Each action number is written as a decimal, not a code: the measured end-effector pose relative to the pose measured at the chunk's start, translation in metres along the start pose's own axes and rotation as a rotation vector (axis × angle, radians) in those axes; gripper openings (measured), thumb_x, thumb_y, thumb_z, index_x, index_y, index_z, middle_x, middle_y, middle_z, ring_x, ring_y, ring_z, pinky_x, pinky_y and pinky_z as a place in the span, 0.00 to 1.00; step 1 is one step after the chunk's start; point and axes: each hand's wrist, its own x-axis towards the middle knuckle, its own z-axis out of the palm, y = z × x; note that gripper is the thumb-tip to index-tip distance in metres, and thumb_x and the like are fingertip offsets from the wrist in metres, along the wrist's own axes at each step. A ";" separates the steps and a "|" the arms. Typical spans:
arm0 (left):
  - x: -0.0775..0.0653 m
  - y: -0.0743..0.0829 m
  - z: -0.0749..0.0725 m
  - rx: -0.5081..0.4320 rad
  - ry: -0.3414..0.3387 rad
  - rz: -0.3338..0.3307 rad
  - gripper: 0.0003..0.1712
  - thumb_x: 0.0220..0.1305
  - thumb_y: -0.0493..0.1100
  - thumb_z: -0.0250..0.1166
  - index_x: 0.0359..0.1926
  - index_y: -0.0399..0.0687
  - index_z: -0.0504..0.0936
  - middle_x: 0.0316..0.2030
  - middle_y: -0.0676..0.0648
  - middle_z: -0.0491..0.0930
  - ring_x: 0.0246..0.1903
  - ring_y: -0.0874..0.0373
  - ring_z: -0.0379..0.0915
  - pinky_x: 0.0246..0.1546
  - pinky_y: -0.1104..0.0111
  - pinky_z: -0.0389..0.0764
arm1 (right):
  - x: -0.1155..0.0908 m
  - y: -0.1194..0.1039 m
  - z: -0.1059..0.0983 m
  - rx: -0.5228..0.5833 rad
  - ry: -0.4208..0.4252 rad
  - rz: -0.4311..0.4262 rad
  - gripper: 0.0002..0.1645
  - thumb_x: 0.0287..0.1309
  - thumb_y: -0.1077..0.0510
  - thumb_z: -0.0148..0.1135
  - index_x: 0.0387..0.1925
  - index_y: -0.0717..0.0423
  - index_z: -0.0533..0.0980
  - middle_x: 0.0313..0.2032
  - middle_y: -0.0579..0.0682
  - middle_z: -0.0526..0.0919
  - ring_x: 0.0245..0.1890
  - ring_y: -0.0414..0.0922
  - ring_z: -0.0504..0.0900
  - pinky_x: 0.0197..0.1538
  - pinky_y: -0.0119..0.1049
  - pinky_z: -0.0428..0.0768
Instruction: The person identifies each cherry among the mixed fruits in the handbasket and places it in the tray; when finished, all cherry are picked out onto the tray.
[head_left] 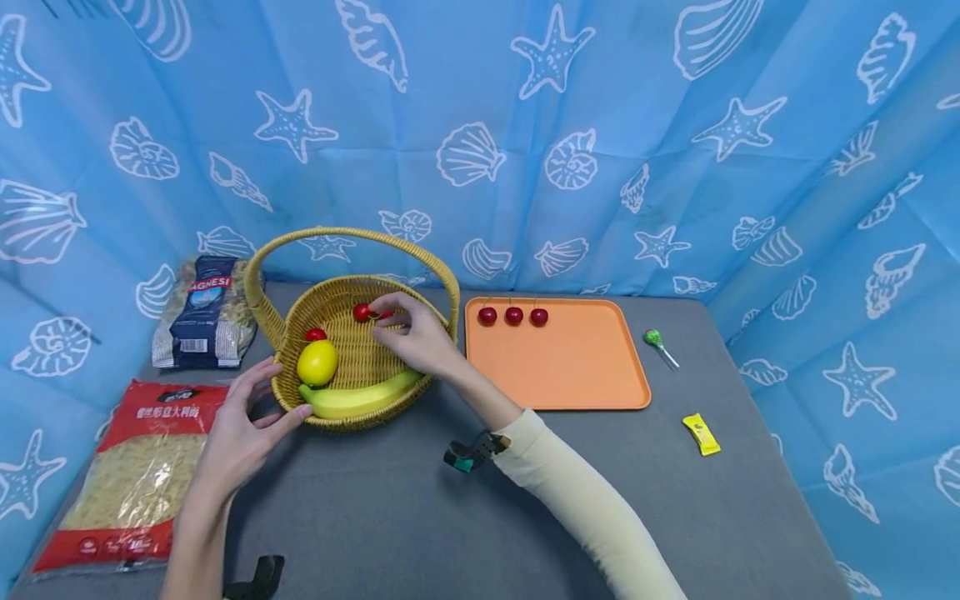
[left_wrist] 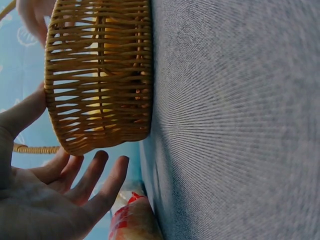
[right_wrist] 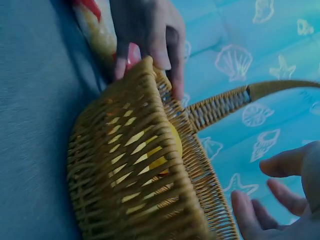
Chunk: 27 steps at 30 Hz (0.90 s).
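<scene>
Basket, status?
Left hand touching basket. Right hand over its interior, by red fruit. Basket upright, banana inside. No obvious obstruction.

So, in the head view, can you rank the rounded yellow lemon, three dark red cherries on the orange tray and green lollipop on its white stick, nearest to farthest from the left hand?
1. Lemon, inside the woven tan basket.
2. Cherries, on the far side of the tray.
3. Lollipop, right of the tray.

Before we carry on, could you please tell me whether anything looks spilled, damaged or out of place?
Nothing stands out. The basket stands upright, the lemon and banana lie inside it, and three cherries sit in a row on the tray. The lollipop and candy lie loose on the table; no spill or tear shows.
</scene>
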 end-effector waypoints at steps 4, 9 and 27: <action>0.000 0.000 0.000 0.001 -0.006 -0.007 0.51 0.71 0.54 0.75 0.83 0.42 0.59 0.86 0.34 0.50 0.77 0.27 0.60 0.67 0.36 0.83 | 0.024 0.003 0.011 0.004 0.003 0.157 0.27 0.76 0.57 0.65 0.71 0.57 0.74 0.71 0.62 0.78 0.63 0.57 0.85 0.61 0.44 0.90; 0.000 -0.001 -0.001 -0.001 -0.008 -0.007 0.50 0.72 0.54 0.75 0.83 0.42 0.60 0.86 0.34 0.51 0.77 0.27 0.61 0.66 0.37 0.83 | 0.043 0.007 0.021 0.086 -0.015 0.305 0.34 0.79 0.56 0.62 0.79 0.60 0.65 0.77 0.67 0.68 0.66 0.62 0.84 0.71 0.58 0.84; 0.000 0.001 -0.001 -0.002 -0.013 -0.003 0.51 0.72 0.54 0.75 0.84 0.41 0.59 0.86 0.34 0.50 0.77 0.26 0.60 0.67 0.36 0.83 | 0.059 0.020 0.043 0.155 -0.038 0.374 0.36 0.77 0.70 0.53 0.82 0.67 0.60 0.33 0.46 0.71 0.20 0.38 0.57 0.28 0.33 0.58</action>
